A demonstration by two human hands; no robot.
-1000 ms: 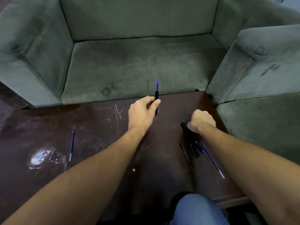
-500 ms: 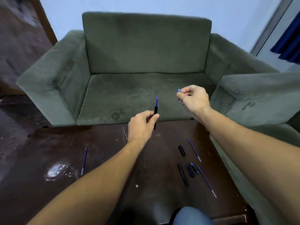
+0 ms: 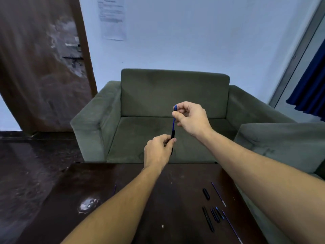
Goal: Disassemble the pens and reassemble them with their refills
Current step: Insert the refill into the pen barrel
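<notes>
Waiting room (green sofa (image 3: pixel 174 110), wall notice (image 3: pixel 112 18)).

Left hand (image 3: pixel 158 152) grips black barrel (image 3: pixel 173 136); right hand (image 3: pixel 190 118) pinches refill (image 3: pixel 174 123) (blue) above

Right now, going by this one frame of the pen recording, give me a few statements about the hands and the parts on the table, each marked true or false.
1. The left hand holds a black pen barrel upright with a blue refill sticking out of its top. True.
2. The right hand rests flat on the table. False: it is raised above the barrel, pinching a small blue piece at the refill's upper end.
3. Loose pen parts lie on the dark table under the right forearm. True.
4. The armchair behind the table has pen parts on its seat. False: no parts show on the seat.
</notes>
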